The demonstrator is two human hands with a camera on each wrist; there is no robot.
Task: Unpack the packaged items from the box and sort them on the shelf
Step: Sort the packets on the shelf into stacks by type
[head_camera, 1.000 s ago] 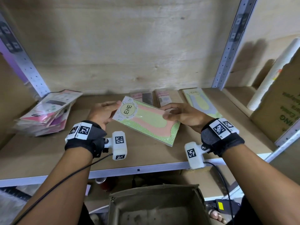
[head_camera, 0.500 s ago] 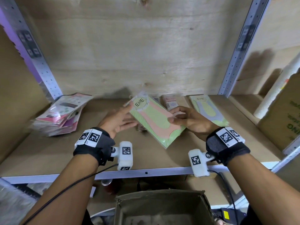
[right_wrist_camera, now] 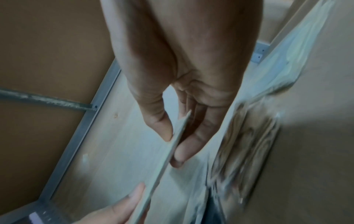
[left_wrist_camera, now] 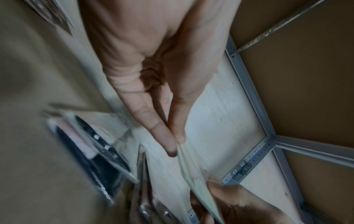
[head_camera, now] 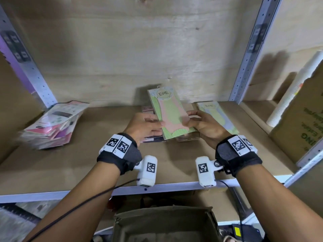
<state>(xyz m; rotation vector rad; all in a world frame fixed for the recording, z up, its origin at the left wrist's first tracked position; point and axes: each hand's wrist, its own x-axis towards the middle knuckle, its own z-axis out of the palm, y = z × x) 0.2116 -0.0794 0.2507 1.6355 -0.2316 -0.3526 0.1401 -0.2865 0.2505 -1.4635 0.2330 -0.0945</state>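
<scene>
A flat green-and-pink packet marked ENE [head_camera: 170,112] stands tilted up over the middle of the shelf board [head_camera: 87,163], label end toward the back wall. My left hand [head_camera: 157,124] pinches its left edge and my right hand [head_camera: 189,119] pinches its right edge. In the left wrist view thumb and forefinger [left_wrist_camera: 170,145] meet on the thin packet edge [left_wrist_camera: 191,171]. In the right wrist view my thumb [right_wrist_camera: 162,130] and fingers clamp the packet [right_wrist_camera: 168,159]. The open cardboard box [head_camera: 166,224] sits below the shelf front.
A second ENE packet [head_camera: 215,116] lies flat at the right, and small packets [head_camera: 147,109] lie behind my left hand. A slumped pile of pink packets [head_camera: 54,123] fills the left end. Past the right upright [head_camera: 248,55] stand a white roll [head_camera: 293,91] and a brown carton [head_camera: 305,123].
The ENE packet has gone from lying slanted between my hands to standing up toward the back wall. Both hands moved forward and closer together, now pinching its side edges.
</scene>
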